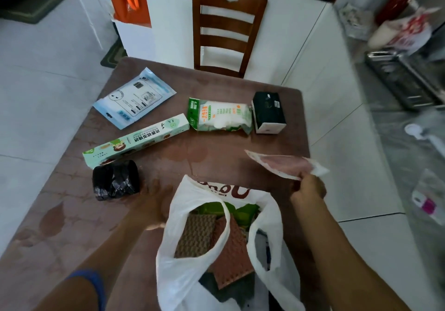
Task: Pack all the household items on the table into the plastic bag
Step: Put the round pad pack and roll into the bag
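A person's right hand [309, 187] pinches a flat pink packet [286, 163] by one end, holding it above the brown table [216, 151], just right of the white plastic bag [192, 257]. The left hand [154, 202] rests beside the bag's left rim; whether its fingers grip the plastic cannot be told. Scouring pads [212, 238] already fill the bag. Farther off lie a black bag roll [115, 180], a long green box [137, 139], a blue pouch [134, 98], a white-green pack [221, 116] and a dark tissue pack [268, 112].
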Action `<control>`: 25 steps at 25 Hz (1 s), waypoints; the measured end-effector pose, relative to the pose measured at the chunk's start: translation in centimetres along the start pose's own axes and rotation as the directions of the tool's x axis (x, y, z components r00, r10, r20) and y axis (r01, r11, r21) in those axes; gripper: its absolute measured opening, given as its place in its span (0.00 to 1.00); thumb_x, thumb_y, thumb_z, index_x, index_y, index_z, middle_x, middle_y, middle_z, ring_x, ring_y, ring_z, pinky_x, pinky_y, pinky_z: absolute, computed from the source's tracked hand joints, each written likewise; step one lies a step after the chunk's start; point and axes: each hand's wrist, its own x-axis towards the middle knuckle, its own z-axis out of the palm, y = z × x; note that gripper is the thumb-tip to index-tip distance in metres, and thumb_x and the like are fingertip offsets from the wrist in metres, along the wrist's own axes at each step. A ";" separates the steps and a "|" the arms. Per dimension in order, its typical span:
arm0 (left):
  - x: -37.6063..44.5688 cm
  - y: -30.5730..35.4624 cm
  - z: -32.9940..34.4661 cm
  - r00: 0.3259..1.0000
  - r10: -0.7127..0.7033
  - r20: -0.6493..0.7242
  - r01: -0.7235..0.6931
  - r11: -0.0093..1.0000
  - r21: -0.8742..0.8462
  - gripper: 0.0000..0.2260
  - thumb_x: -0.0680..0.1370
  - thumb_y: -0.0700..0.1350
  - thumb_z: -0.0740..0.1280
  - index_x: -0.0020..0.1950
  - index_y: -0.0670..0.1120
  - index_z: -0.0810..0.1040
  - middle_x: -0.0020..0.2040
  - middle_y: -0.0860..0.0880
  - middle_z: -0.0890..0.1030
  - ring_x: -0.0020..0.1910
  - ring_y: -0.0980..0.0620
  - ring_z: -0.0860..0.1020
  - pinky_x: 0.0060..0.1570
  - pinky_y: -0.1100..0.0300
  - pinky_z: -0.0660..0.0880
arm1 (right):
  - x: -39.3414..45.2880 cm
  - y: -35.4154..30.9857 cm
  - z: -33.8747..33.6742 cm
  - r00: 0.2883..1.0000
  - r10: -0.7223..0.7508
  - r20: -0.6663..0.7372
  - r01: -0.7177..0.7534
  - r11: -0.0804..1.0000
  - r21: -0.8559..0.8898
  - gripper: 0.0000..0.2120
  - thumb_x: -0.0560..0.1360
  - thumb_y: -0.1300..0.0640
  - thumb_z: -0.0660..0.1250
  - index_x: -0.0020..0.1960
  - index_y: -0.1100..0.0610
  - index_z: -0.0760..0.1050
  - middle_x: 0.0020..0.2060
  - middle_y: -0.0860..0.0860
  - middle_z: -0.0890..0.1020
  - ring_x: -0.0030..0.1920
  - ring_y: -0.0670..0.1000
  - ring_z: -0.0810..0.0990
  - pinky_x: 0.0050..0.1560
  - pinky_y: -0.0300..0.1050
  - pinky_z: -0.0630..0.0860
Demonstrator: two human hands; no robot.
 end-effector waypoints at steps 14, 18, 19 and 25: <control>-23.0 11.6 -5.7 0.876 -0.103 -0.471 -0.180 0.836 -0.518 0.10 0.74 0.35 0.67 0.45 0.47 0.85 0.44 0.45 0.86 0.38 0.49 0.80 0.44 0.54 0.79 | -18.5 -9.2 -8.4 0.110 -0.435 0.894 0.986 0.162 -0.043 0.13 0.80 0.47 0.62 0.62 0.48 0.78 0.49 0.47 0.85 0.45 0.44 0.84 0.36 0.34 0.81; -24.6 9.7 -7.6 0.909 -0.156 -0.386 -0.295 0.412 -0.862 0.18 0.68 0.25 0.60 0.37 0.46 0.83 0.39 0.46 0.84 0.32 0.51 0.80 0.29 0.57 0.77 | -15.9 -6.6 -10.9 0.196 0.097 0.976 0.966 -0.188 -0.176 0.13 0.79 0.54 0.62 0.62 0.46 0.79 0.55 0.49 0.84 0.52 0.49 0.81 0.52 0.42 0.78; -25.1 9.9 -7.9 0.915 -0.101 -0.390 -0.326 0.382 -0.864 0.18 0.67 0.27 0.61 0.40 0.46 0.84 0.42 0.47 0.85 0.32 0.54 0.79 0.28 0.58 0.75 | -15.7 -6.4 -11.0 0.200 0.143 0.969 0.968 -0.182 -0.172 0.13 0.78 0.55 0.63 0.60 0.46 0.80 0.54 0.48 0.85 0.51 0.49 0.81 0.51 0.39 0.77; -27.5 11.4 -6.8 0.900 0.079 -0.429 -0.429 0.338 -0.838 0.21 0.69 0.27 0.57 0.47 0.43 0.86 0.57 0.53 0.84 0.25 0.51 0.70 0.22 0.61 0.67 | -18.1 -0.8 -7.5 0.114 0.376 0.920 0.989 0.042 -0.139 0.04 0.76 0.56 0.68 0.46 0.49 0.81 0.43 0.47 0.83 0.41 0.46 0.78 0.37 0.39 0.70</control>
